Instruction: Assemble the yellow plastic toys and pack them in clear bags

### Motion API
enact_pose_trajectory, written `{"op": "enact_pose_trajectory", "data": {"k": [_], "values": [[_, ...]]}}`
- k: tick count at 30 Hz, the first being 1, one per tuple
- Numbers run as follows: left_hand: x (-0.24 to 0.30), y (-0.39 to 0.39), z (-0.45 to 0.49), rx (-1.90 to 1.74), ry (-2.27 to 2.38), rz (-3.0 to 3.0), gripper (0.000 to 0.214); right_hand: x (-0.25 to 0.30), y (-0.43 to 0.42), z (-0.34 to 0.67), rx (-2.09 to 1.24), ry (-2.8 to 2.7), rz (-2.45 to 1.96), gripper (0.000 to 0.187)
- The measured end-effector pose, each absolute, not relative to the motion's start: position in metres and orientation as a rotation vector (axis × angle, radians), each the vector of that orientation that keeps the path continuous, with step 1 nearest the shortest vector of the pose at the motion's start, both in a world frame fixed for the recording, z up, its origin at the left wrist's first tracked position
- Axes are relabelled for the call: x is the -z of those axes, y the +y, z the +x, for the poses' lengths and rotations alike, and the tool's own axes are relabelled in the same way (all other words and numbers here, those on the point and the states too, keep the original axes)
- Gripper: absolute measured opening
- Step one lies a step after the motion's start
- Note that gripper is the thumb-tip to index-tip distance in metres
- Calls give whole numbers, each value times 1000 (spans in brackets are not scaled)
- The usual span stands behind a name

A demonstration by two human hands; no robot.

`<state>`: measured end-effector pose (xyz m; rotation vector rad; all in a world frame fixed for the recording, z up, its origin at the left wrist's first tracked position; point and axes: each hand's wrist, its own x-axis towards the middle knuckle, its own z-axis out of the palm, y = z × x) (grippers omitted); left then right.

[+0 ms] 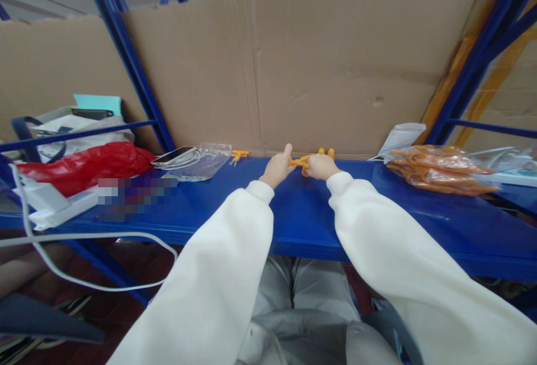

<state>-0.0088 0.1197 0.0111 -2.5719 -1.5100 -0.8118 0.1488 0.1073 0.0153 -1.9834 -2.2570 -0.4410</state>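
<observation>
Orange plastic piece (299,162), just one, over the blue shelf (302,214), pinched between the fingers of left hand (277,169) and right hand (322,167). Just beyond the right hand, two orange tips (331,153); left of the left hand, one orange clip (240,154); well right of the right hand, one clear bag (444,169).

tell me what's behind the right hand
Two orange tips show behind the right hand, in front of the cardboard. The hand covers what lies below, so their full shape is hidden.
</observation>
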Motion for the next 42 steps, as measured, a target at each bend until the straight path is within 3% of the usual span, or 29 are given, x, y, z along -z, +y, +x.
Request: {"op": "enact_pose_trajectory", "data": {"k": [10, 16, 20, 26, 42], "values": [[-8, 125, -10, 694, -1764, -2712, 50, -12, 102, 147, 521, -2399, -1926, 38], [-9, 120, -11, 758, -1624, -2533, 45, -13, 101, 151, 510, -2320, -1896, 38], [-13, 115, -12, 698, -1492, -2469, 43, -15, 100, 153, 345, -2265, -1864, 36], [-12, 115, -13, 638, -1337, -2456, 54, -16, 101, 153, 18, -2294, -1818, 33], [-12, 120, -11, 794, -1472, -2521, 41, -17, 102, 146, 474, -2232, -1999, 39]]}}
